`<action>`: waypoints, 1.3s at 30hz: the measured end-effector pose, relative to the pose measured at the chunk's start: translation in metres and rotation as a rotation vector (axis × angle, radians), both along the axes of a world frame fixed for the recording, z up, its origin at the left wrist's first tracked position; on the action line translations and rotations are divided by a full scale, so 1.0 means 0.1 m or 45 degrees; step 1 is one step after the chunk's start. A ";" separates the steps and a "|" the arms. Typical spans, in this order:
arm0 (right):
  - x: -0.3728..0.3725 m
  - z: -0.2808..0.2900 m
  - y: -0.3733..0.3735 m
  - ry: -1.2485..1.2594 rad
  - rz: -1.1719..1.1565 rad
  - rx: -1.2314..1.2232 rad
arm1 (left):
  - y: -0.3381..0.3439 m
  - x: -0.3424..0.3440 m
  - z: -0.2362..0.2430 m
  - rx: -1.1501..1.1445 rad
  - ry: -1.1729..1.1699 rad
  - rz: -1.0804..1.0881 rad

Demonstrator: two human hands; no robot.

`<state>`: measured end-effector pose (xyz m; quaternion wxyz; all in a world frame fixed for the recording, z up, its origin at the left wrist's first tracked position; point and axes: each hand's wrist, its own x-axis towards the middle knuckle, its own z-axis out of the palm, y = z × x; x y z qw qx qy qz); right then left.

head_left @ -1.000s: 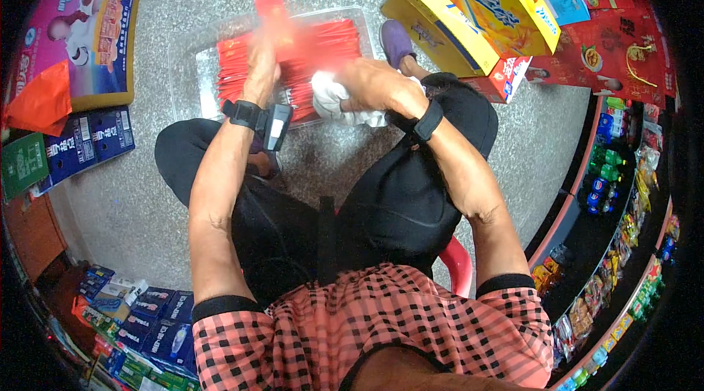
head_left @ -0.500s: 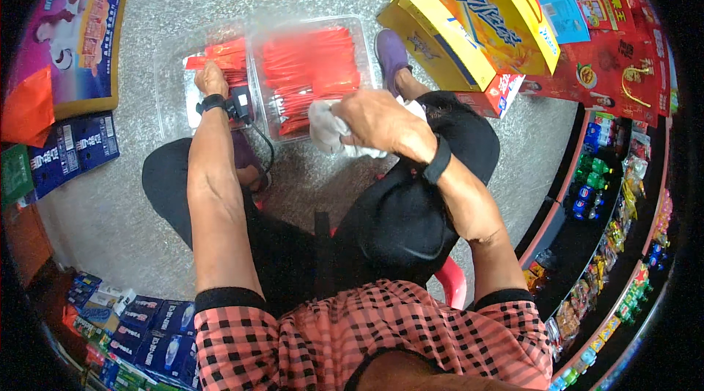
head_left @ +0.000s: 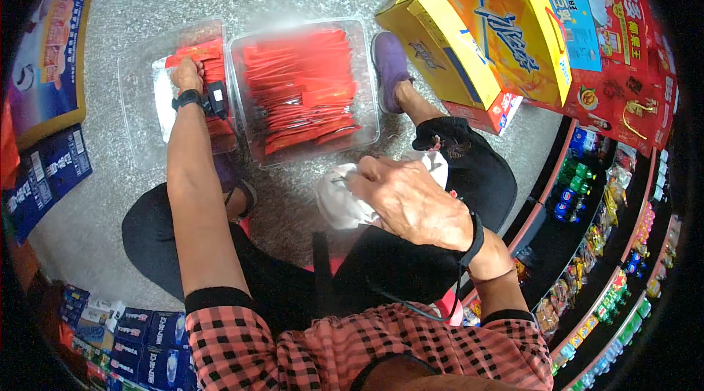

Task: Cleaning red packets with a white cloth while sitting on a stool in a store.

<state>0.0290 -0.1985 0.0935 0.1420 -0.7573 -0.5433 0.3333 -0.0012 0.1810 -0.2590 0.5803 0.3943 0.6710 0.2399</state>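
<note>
My left hand (head_left: pixel 189 77) is inside the left clear plastic box (head_left: pixel 136 143), its fingers closed on the end of a red packet (head_left: pixel 207 52). Other red packets lie under and beside that hand. Above my right thigh, my right hand (head_left: pixel 411 197) grips a crumpled white cloth (head_left: pixel 339 199); its fingertips are partly hidden in the folds. Just beyond the cloth, the right clear plastic box (head_left: pixel 372 83) holds a dense row of red packets (head_left: pixel 301 90) standing close together.
Yellow cartons (head_left: pixel 506 28) stand beside the purple shoe (head_left: pixel 391 68) on my right foot. Shelves of small bottles and bagged snacks (head_left: pixel 579 274) curve along the right. Blue boxes (head_left: pixel 48 175) and stacked dark-blue cartons (head_left: pixel 158 340) lie to the left.
My right hand has drawn the white cloth back from the right box's edge toward my body. My left hand remains at the red packets. The whole view has shifted slightly.
</note>
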 end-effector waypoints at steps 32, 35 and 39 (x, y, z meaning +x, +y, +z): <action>0.32 0.07 0.15 0.103 -1.195 0.776 | -1.07 0.56 0.99 1.211 -0.098 -1.097; 0.36 0.06 0.13 0.281 -1.315 0.863 | -1.53 0.39 0.91 1.287 -0.117 -1.577; 0.29 0.10 0.21 0.459 -1.288 0.841 | -1.56 0.07 0.32 1.369 -0.005 -1.860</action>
